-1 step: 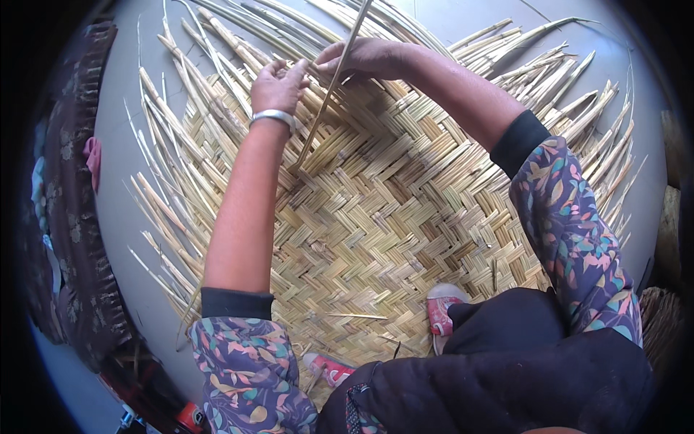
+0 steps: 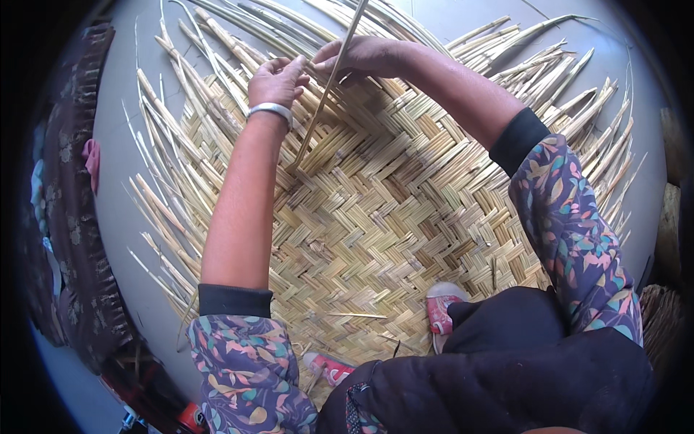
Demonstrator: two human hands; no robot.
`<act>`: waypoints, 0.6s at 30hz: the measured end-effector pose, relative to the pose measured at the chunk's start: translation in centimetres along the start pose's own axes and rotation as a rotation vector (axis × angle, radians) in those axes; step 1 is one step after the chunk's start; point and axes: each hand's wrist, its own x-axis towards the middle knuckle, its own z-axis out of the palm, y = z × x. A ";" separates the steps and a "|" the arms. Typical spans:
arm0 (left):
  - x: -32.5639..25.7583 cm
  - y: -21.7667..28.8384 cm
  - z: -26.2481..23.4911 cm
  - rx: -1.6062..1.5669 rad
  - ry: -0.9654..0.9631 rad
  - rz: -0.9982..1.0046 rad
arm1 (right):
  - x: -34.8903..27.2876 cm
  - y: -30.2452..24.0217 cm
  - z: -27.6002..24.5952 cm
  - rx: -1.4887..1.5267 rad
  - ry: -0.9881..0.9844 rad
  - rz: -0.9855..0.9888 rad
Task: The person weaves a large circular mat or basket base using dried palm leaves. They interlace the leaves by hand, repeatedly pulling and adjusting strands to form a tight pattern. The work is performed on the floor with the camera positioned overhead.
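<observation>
A large mat of flattened reed strips (image 2: pixel 405 217), woven in a zigzag pattern, lies under my arms. At its far part my left hand (image 2: pixel 277 83), with a silvery bangle at the wrist, pinches a thin reed strip (image 2: pixel 311 67) between thumb and fingers. My right hand (image 2: pixel 359 58) meets it from the right, its fingertips closed on the same strip; its other fingers are partly hidden. One long reed strip (image 2: pixel 319 110) rises slantwise from the weave and crosses in front of my right fingers. Unwoven reed ends (image 2: pixel 195 79) fan out past the hands.
My feet in red shoes (image 2: pixel 442 307) rest on the near part of the mat. A loose reed piece (image 2: pixel 358 315) lies on the weave. Dark patterned cloth (image 2: pixel 79 217) with a pink cloth (image 2: pixel 92 165) borders the grey floor (image 2: pixel 126 239) at left. Brown bundled stalks (image 2: pixel 659 318) stand at right.
My left hand has shifted very slightly to the left and up, its fingers closer to the strip. The right hand has barely moved.
</observation>
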 end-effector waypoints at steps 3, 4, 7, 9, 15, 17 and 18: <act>0.5 0.1 1.1 -0.004 -0.092 -0.103 | -0.1 0.2 -0.5 -0.100 0.047 -0.014; 0.2 -0.1 1.6 -0.009 -0.078 -0.124 | -0.2 0.1 -0.7 -0.154 0.051 -0.007; 0.6 -0.8 1.7 -0.103 -0.108 -0.201 | -0.2 -0.4 -0.9 -0.295 0.055 0.008; 0.8 -0.8 1.6 -0.084 -0.142 -0.134 | -0.4 -0.9 -0.9 -0.351 0.047 0.007; 1.6 -2.1 1.6 0.304 0.140 0.135 | 0.1 -1.2 0.6 -0.476 0.105 -0.038; 0.8 -2.4 1.2 0.155 0.101 0.062 | -0.1 -1.4 1.6 -0.564 0.164 -0.122; 0.5 -2.4 0.8 0.059 0.066 0.012 | 1.0 -0.4 1.6 -0.590 0.158 -0.179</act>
